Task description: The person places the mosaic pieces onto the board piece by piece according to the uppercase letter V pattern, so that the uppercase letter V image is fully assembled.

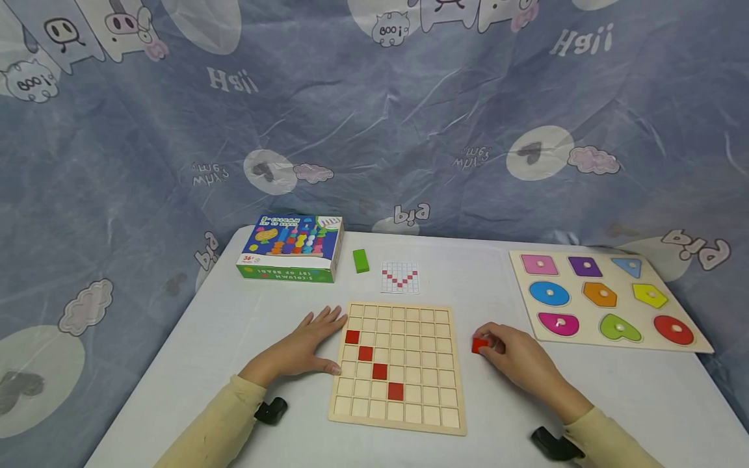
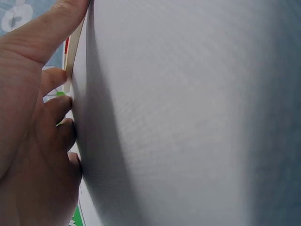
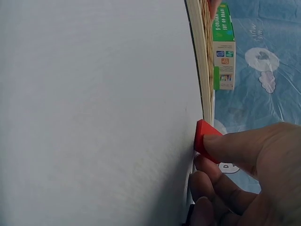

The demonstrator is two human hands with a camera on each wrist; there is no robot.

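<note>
A wooden grid board (image 1: 414, 357) lies on the white table, with several red square tiles (image 1: 380, 372) set in its cells in a diagonal from upper left to lower middle. My left hand (image 1: 305, 344) rests at the board's left edge, its fingers spread and the thumb near the frame. Right of the board, my right hand (image 1: 515, 354) pinches a red square tile (image 1: 478, 344) between thumb and fingers. In the right wrist view that tile (image 3: 201, 136) stands tilted near the tabletop. Behind the board lies a small pattern card (image 1: 400, 278) with red squares in a V.
A green block (image 1: 360, 260) lies left of the card, next to a boxed bead set (image 1: 289, 249). On the right is a shape puzzle board (image 1: 608, 299) with colourful knobbed pieces. A patterned cloth (image 1: 374, 117) hangs behind the table.
</note>
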